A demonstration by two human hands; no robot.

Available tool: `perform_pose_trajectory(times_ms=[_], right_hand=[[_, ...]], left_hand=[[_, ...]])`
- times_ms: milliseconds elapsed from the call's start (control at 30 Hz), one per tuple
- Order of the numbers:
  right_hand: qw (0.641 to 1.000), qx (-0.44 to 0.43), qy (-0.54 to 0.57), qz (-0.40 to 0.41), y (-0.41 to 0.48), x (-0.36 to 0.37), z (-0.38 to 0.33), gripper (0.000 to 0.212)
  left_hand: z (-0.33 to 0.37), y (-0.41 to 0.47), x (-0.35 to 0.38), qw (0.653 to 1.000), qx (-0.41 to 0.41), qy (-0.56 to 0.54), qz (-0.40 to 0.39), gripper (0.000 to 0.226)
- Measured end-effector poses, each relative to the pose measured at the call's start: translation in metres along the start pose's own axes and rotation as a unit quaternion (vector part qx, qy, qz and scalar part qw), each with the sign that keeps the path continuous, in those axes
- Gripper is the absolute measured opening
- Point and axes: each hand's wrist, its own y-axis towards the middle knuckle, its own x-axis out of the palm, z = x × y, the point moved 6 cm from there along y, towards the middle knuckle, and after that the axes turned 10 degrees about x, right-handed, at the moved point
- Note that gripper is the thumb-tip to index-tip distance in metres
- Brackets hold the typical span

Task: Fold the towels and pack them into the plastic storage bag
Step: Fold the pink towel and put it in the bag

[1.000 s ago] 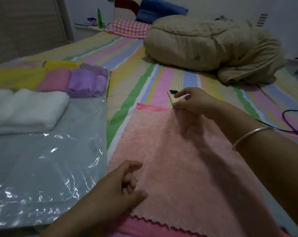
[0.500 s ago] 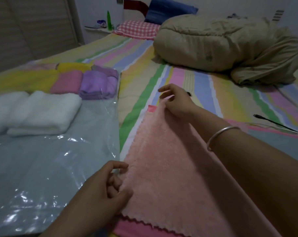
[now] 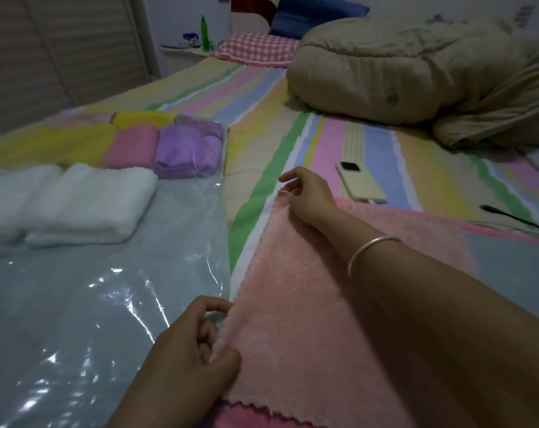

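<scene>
- Your left hand pinches the near left edge of the pink towel, with the thumb on top and the fingers curled in under the cloth.
- Your right hand is at the far left corner of the same towel. Its fingers are curled and the corner sits bunched at the fingertips, so it looks like a light pinch. The index finger is lifted a little above the rest.
- The pink towel lies flat on the striped bed sheet, folded over so a scalloped edge faces you. A brighter pink layer shows below that edge.
- A bracelet sits on your right forearm, which crosses over the towel.
- The plastic bag lies flat just left of the towel, and their edges nearly meet by your left hand.
- At the bag's far end, two folded white towels lie side by side. Behind them is a row of folded yellow, pink and purple towels, with film over the purple one. You can't tell here whether the white ones are under the film.
- A phone lies face down just beyond the towel, near your right hand, and a dark cable lies off to the right.
- A bundled beige quilt sits at the far end of the bed, beside a checked pillow.
</scene>
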Motion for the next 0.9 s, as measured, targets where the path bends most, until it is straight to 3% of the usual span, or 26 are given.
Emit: perform_pose_trajectory(times_ms=[100,200,267,333,433,500,567,667,733,800,900], right_hand=[[0.999,-0.002,-0.036,0.016,-0.009,-0.001,0.002,0.044],[0.990,-0.028,-0.135,0.019,-0.033,-0.015,0.006,0.045],[0.977,-0.069,-0.198,0.027,-0.062,-0.036,0.014,0.045],[0.965,-0.101,-0.238,0.036,-0.100,-0.064,0.033,0.041],[0.956,-0.100,-0.275,0.032,-0.156,-0.108,0.079,0.042],[0.958,-0.077,-0.275,0.034,-0.189,-0.140,0.114,0.045],[0.959,-0.056,-0.276,0.044,-0.221,-0.169,0.142,0.042],[0.960,-0.076,-0.267,0.039,-0.264,-0.186,0.163,0.062],[0.964,-0.087,-0.251,0.029,-0.283,-0.185,0.156,0.057],[0.963,-0.114,-0.243,0.020,-0.295,-0.179,0.141,0.056],[0.949,-0.169,-0.265,0.015,-0.302,-0.169,0.120,0.056]], left_hand=[[0.008,-0.005,0.003,0.994,0.007,0.099,0.035,0.048],[0.020,-0.010,0.009,0.978,0.013,0.204,0.045,0.070],[0.028,-0.010,0.010,0.937,0.033,0.347,0.032,0.088],[0.037,-0.005,0.017,0.891,0.120,0.437,0.034,0.090],[0.060,0.002,0.051,0.866,0.300,0.400,0.018,0.066],[0.068,0.015,0.072,0.876,0.330,0.352,-0.018,0.056],[0.059,0.033,0.084,0.874,0.318,0.364,-0.052,0.058],[0.023,0.059,0.078,0.868,0.164,0.461,-0.084,0.087],[0.010,0.062,0.070,0.866,0.088,0.488,-0.063,0.099],[0.020,0.053,0.072,0.864,0.099,0.492,-0.030,0.093],[0.048,0.031,0.087,0.865,0.231,0.446,-0.011,0.063]])
